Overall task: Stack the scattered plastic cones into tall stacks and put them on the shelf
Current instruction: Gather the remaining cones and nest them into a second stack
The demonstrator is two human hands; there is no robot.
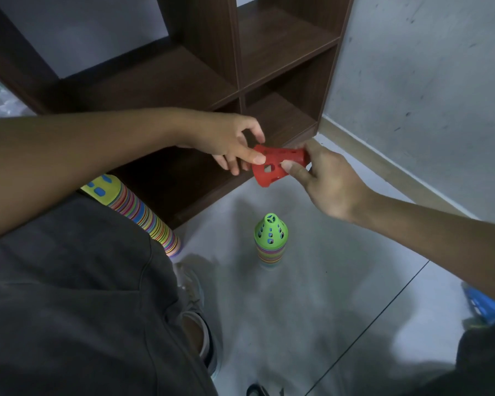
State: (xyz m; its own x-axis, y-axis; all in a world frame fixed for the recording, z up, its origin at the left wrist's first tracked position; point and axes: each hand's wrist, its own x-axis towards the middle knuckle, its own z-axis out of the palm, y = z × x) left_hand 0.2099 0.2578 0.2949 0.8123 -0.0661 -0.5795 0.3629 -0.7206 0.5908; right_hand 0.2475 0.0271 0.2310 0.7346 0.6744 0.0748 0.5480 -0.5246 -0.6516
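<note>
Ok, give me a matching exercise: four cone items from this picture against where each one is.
Things:
1. red cone
2. green-topped stack
3. yellow-topped stack
4. blue cone

Places:
A. leaning by the person's lap
B. right edge of the picture, on the floor
C. held between left hand and right hand
D. upright on the floor

Pairs: 1-C, 2-D, 3-A, 4-B
</note>
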